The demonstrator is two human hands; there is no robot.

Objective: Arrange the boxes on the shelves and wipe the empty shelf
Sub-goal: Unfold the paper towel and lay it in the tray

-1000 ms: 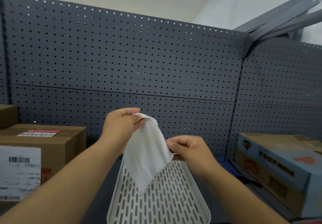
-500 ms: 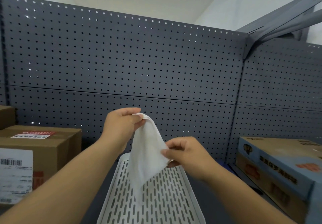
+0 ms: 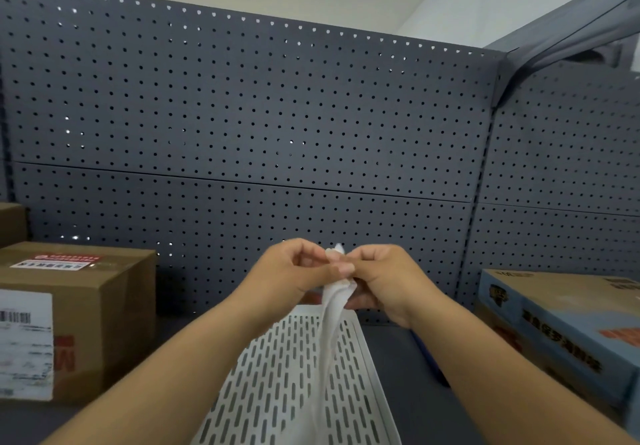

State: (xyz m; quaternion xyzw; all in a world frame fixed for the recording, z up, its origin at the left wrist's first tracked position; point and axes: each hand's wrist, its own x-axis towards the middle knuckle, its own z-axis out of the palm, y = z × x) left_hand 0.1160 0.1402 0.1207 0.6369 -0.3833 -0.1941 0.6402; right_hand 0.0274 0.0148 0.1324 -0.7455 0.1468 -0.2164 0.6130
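Note:
A white cloth (image 3: pixel 329 327) hangs folded in a narrow strip from both my hands. My left hand (image 3: pixel 294 275) and my right hand (image 3: pixel 384 278) pinch its top edge together, fingertips touching, above the grey shelf (image 3: pixel 408 375). A brown cardboard box (image 3: pixel 79 313) with a barcode label stands on the shelf at the left. A blue and tan printed box (image 3: pixel 568 320) lies at the right.
A white slotted tray (image 3: pixel 277 382) lies on the shelf under my hands. A grey pegboard back panel (image 3: pixel 242 115) rises behind. A second brown box (image 3: pixel 12 223) peeks in at the far left. A grey bracket (image 3: pixel 571 32) slants across the top right.
My right hand has risen and come in to meet my left hand, folding the spread cloth into a narrow hanging strip. The view has shifted slightly left.

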